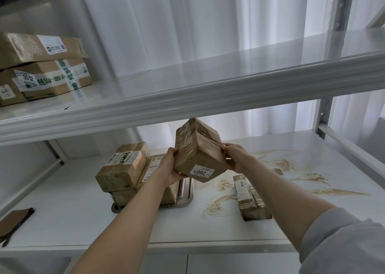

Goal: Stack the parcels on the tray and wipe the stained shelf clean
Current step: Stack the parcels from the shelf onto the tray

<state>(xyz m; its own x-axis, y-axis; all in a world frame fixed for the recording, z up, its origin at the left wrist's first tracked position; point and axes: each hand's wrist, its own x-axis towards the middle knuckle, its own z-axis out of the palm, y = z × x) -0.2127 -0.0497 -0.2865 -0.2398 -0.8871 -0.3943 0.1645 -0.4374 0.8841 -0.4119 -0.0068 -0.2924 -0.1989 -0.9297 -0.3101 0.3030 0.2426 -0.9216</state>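
You have the brown parcel (200, 155) lifted off the lower shelf (73, 207) and held between both hands, tilted so one corner points up toward the underside of the upper shelf (208, 90) and its white label faces you at the near lower edge. Your left hand (169, 166) cups the parcel's left and lower side, fingers curled round the edge; your right hand (236, 157) clamps the right side, thumb on the top face and fingers wrapped behind. The parcel hangs in the air between your two palms — over the right end of the metal tray (186, 194) and just left of the brown stains (302, 169) smeared across the right half of the shelf. On the tray, left of and behind your left forearm, a stack of parcels (123, 169) already sits, a taped one with an orange-edged label on top. One loose parcel (250, 200) lies flat on the shelf to the right of the tray, under your right forearm, at the near edge of the stains. A dark cloth (15, 221) lies at the near left edge of the shelf, well apart from both hands. On the upper shelf at far left, two flat boxes (45, 65) are stacked.
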